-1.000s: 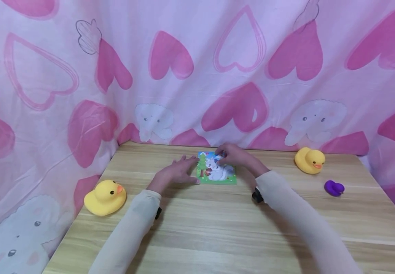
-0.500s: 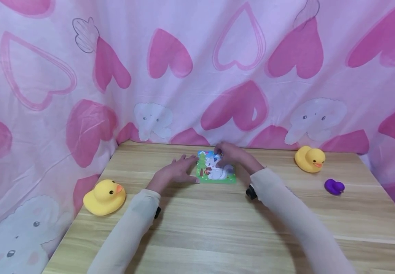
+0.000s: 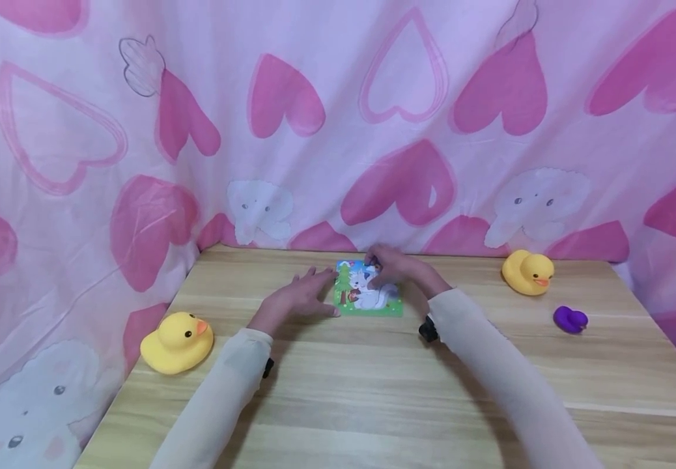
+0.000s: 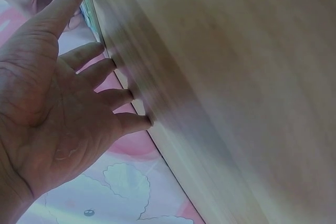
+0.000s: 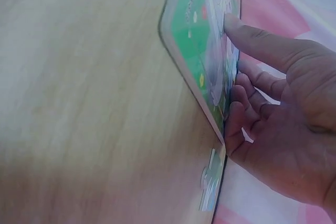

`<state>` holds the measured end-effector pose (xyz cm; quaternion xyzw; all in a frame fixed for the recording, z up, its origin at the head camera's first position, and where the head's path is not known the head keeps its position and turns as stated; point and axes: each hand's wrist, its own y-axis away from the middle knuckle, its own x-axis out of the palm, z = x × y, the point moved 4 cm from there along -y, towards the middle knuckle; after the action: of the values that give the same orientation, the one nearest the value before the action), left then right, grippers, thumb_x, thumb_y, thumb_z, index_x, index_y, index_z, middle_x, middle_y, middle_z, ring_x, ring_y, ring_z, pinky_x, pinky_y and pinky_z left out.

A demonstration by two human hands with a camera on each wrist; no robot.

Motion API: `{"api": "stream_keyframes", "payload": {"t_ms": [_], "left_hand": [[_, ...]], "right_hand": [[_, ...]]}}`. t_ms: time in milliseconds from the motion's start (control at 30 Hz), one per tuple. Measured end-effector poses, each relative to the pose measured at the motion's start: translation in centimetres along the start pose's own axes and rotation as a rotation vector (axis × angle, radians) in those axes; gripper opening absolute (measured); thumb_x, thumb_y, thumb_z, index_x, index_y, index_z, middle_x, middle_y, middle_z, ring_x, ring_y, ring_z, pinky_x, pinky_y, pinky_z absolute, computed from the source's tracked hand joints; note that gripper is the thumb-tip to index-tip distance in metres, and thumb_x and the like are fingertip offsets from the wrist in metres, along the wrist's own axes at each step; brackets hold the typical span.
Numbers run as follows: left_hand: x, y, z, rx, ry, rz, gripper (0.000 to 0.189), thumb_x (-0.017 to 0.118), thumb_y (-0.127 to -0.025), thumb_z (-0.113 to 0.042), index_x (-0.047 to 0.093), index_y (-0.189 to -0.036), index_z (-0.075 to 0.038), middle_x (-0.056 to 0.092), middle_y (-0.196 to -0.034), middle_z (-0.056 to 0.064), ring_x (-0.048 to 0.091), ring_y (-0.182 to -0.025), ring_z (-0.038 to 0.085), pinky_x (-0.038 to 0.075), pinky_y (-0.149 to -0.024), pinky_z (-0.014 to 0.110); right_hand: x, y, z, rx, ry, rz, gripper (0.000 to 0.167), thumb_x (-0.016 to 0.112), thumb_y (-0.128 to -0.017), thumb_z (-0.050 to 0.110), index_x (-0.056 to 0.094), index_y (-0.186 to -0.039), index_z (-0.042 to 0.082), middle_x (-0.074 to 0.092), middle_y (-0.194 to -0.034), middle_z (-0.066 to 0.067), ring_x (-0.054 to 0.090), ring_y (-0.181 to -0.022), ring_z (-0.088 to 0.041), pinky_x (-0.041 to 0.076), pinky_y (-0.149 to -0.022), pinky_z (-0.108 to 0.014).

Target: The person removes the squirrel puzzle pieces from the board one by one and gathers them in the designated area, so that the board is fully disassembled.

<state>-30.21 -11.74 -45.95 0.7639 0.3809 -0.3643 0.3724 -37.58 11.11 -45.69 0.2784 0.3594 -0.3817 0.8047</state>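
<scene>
Picture board, 1, printed with a white animal: we find it flat on the table between the left hand, fingers spread with thumb at the near-left corner, and the right hand, curled over the far-right part. We cannot tell whether the right hand pinches anything; beside it we list 1 small piece, and farther right 1 purple duck.

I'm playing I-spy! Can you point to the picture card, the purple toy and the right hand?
Picture card (image 3: 365, 299): head view, on its printed front, near the middle.
Purple toy (image 3: 569, 320): head view, on the middle of its body.
Right hand (image 3: 400, 267): head view, on the back of the hand.
</scene>
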Motion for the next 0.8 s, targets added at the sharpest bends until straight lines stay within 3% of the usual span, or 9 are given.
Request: {"api": "stream_keyframes", "payload": {"t_ms": [500,800], "left_hand": [[0.24,0.07,-0.19,0.022,-0.020,-0.002,0.094,0.078,-0.094,-0.050,0.029,-0.169,-0.022,0.018,-0.179,0.006,0.005,-0.167,0.041,0.005,-0.134,0.065],[0.25,0.16,-0.02,0.008,0.006,-0.012,0.094,0.079,-0.093,-0.049,0.030,-0.169,-0.024,0.018,-0.180,0.004,0.003,-0.167,0.040,0.005,-0.134,0.065]], "right_hand": [[0.31,0.40,-0.03,0.012,0.034,-0.020,0.055,0.087,-0.086,0.019,0.062,-0.134,0.012,0.055,-0.140,-0.012,0.051,-0.131,-0.030,0.047,-0.117,-0.052],[-0.09,0.26,0.02,0.007,-0.013,-0.022,0.046,0.081,-0.089,0.007,0.064,-0.132,0.010,0.059,-0.132,-0.010,0.056,-0.121,-0.028,0.053,-0.109,-0.045]]}}
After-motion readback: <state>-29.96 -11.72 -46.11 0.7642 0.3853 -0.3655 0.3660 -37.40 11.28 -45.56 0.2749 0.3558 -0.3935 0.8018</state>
